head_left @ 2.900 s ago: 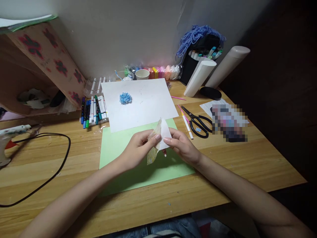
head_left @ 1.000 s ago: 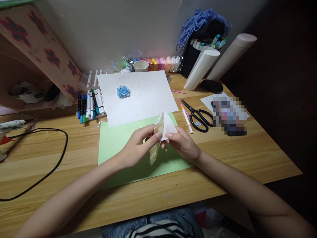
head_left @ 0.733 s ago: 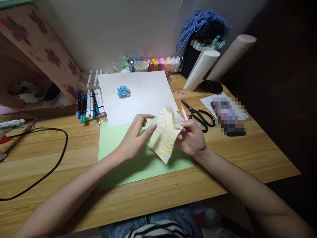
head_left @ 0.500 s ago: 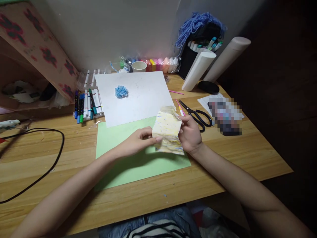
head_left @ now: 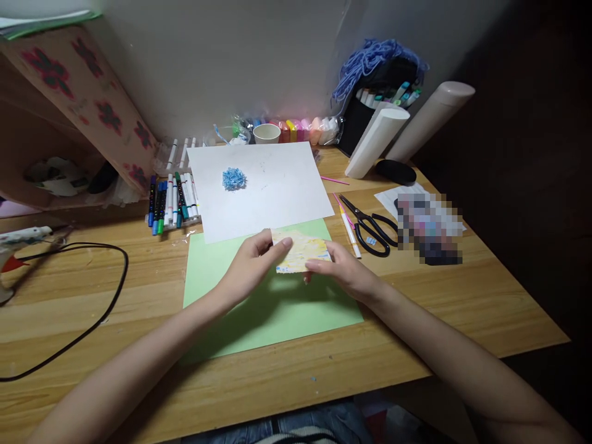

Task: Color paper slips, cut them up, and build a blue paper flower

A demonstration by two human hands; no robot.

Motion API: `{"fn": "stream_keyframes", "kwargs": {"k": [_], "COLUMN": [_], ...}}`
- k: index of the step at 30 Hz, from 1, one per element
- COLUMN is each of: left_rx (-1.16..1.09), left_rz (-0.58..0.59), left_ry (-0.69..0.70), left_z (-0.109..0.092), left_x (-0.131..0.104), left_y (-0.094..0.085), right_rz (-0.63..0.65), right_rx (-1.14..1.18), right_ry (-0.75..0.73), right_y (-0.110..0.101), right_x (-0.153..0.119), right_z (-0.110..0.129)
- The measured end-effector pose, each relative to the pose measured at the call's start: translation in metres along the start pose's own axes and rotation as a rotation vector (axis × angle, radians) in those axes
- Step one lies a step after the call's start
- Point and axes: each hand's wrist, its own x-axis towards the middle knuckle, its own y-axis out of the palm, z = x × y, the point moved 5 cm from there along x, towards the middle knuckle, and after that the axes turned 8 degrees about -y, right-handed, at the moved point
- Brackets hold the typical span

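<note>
Between my two hands I hold a creased piece of paper, off-white with yellow and blue streaks. My left hand pinches its left side, thumb on top. My right hand grips the right side and lower edge, thumb on top and fingers partly beneath. The paper is over a green sheet lying on the wooden table. Beyond it, a white sheet overlaps the green one and carries a small heap of blue shreds.
Black-handled scissors and a white marker lie to the right, near a blurred-out item. Several markers stand left of the white sheet. A paper cup is at the back. A black cord loops from a glue gun.
The paper has been turned or folded to a shorter, wider shape, its other streaks now showing. My right hand has shifted to its lower right. The view has tilted slightly.
</note>
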Motion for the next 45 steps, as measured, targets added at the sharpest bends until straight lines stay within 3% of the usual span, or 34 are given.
{"fn": "stream_keyframes", "kwargs": {"k": [2,5,9,13,17,21,24,26,28,33,36,38,42,45], "left_rx": [0.072,0.241,0.422,0.587,0.677,0.863,1.142,1.236,1.226,1.001,0.934,0.899,0.832,0.732], "left_rz": [-0.013,-0.134,-0.300,-0.291,-0.289,-0.336,-0.258,-0.229,-0.246,-0.207,-0.352,-0.436,-0.393,-0.454], "left_ry": [-0.007,0.006,0.200,0.453,0.539,0.427,0.326,0.349,0.416,0.656,0.771,0.810,0.816,0.789], "left_z": [-0.001,-0.003,-0.015,-0.031,-0.036,-0.012,0.020,0.032,0.030,-0.001,-0.014,-0.016,-0.011,-0.007], "left_x": [-0.002,-0.005,-0.015,-0.029,-0.032,-0.009,0.014,0.021,0.020,-0.005,-0.015,-0.017,-0.014,-0.014], "left_y": [0.001,-0.006,-0.010,0.002,0.002,-0.012,-0.015,-0.013,-0.009,0.006,0.005,0.003,0.004,0.000], "right_rz": [-0.047,-0.116,-0.210,-0.204,-0.225,-0.307,-0.325,-0.328,-0.326,-0.303,-0.259,-0.238,-0.188,-0.208], "right_rx": [0.013,0.047,0.085,0.096,0.121,0.153,0.146,0.130,0.106,0.042,0.041,0.042,0.029,0.035], "right_ry": [0.006,0.018,0.029,0.036,0.011,-0.067,-0.109,-0.105,-0.089,-0.048,-0.038,-0.036,-0.029,-0.012], "right_y": [-0.002,-0.005,-0.009,-0.006,-0.007,-0.014,-0.016,-0.016,-0.015,-0.013,-0.011,-0.010,-0.008,-0.010], "right_x": [0.001,0.001,-0.001,-0.002,-0.003,-0.001,0.000,0.000,0.000,0.002,0.002,0.002,0.001,0.000], "right_z": [-0.002,-0.002,0.001,0.002,0.004,0.008,0.009,0.008,0.005,0.000,-0.001,-0.001,-0.003,-0.007]}}
